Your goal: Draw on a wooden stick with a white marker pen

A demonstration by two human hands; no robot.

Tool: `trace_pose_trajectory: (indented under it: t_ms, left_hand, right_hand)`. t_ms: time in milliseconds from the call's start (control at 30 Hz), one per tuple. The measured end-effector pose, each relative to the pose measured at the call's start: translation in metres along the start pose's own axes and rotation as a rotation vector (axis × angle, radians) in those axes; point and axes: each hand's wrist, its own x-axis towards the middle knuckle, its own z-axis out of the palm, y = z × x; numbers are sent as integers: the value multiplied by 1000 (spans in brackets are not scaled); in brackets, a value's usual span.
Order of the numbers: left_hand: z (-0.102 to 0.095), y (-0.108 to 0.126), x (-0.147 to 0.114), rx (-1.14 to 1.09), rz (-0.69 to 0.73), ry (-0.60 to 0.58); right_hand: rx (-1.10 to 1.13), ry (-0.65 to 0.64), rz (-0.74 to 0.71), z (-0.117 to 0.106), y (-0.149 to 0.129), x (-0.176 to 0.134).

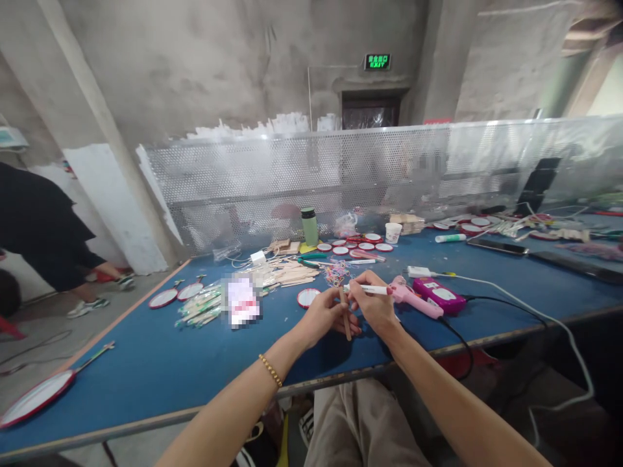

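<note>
My left hand (317,319) is closed on a wooden craft stick (347,327), which stands roughly upright between thumb and fingers. In my right hand (376,310) is a white marker pen (372,289) with a red end, its other end at the top of the stick. Whether the pen touches the wood is too small to tell. Just behind my hands lie a pile of thin colourful strands (335,274) and a round white piece with a red rim (306,298). A pink glue gun (419,301) lies right of my right hand.
A purple box (440,295) with cables sits on the right. Loose craft sticks (294,272) and plastic-wrapped sticks (202,305) lie left of centre. A green bottle (309,227) and a white cup (393,233) stand at the back. A person (43,227) is at far left.
</note>
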Motion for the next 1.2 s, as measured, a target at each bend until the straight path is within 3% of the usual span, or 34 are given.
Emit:
trace_pose_trajectory:
  t_ms: [1200]
  left_hand:
    - [-2, -2, 1, -14, 3, 2]
  right_hand:
    - [-18, -2, 3, 1, -4, -1]
